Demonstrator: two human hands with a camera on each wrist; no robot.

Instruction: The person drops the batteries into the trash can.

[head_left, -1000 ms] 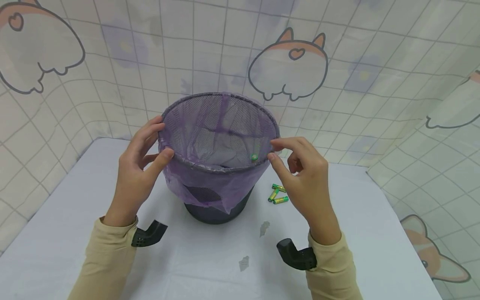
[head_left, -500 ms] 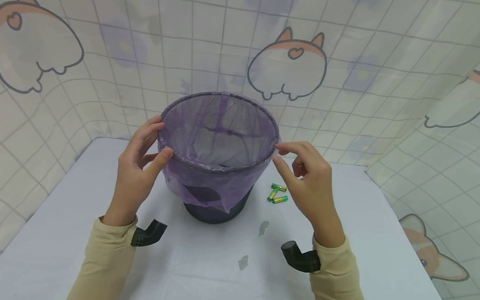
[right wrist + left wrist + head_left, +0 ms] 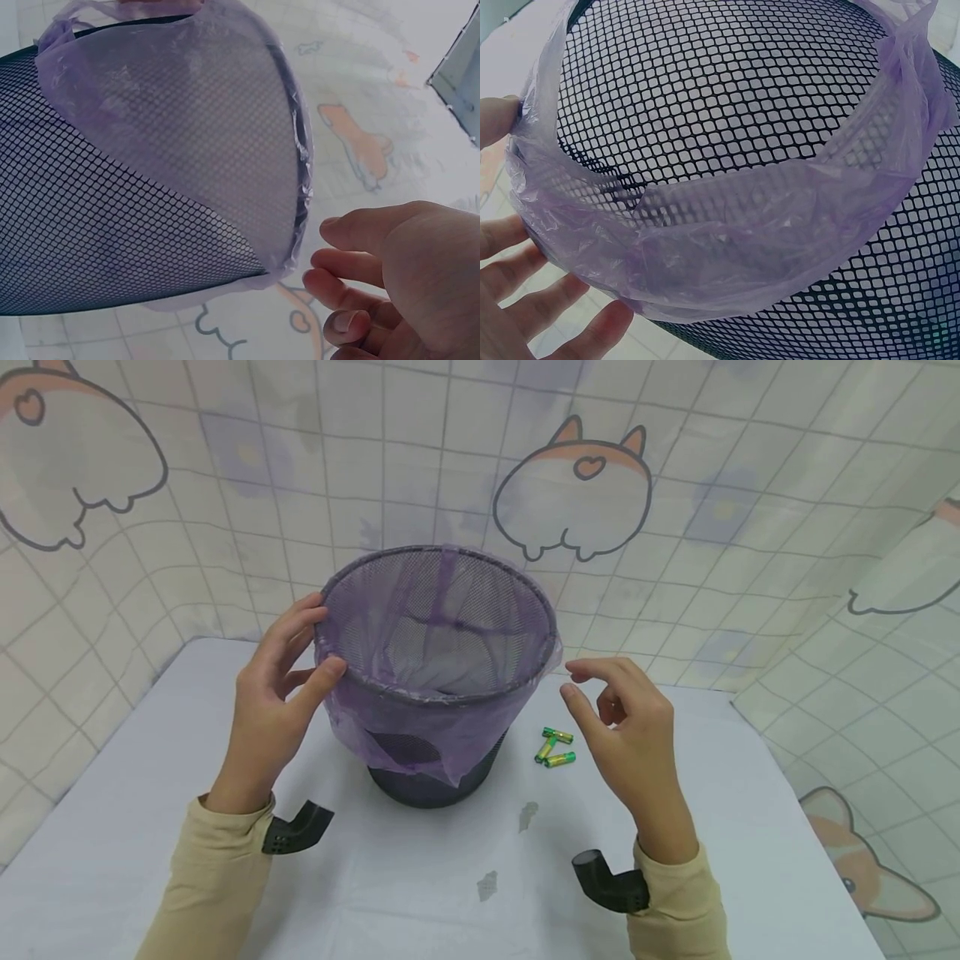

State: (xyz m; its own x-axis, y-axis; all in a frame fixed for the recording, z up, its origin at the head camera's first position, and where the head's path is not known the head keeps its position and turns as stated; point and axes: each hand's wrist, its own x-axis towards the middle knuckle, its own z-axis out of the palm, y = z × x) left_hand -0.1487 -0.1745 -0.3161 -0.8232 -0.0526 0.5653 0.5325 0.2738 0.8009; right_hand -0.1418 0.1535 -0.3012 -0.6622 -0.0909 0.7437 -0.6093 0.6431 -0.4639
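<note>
A black mesh wastebasket [image 3: 427, 791] stands upright on the table, lined with a thin purple plastic bag [image 3: 480, 727] folded over its rim. My left hand [image 3: 273, 702] holds the rim at the left, thumb in front and fingers spread round the outer side. In the left wrist view that thumb [image 3: 496, 120] touches the folded bag. To the right of the rim, my right hand [image 3: 630, 718] hovers with thumb and forefinger apart and nothing between them. Three green and yellow batteries [image 3: 559, 760] lie in a small cluster on the table, right of the basket.
The table [image 3: 405, 893] has a white cover with two grey patches [image 3: 487, 886] in front of the basket. Behind and on both sides hangs a tiled-pattern sheet [image 3: 420, 460] with cartoon corgis. Each wrist carries a black camera mount [image 3: 298, 828].
A small green battery end seen inside the basket a second ago is out of sight now. My right hand has drawn away from the rim, rightward and toward me; the left hand stays.
</note>
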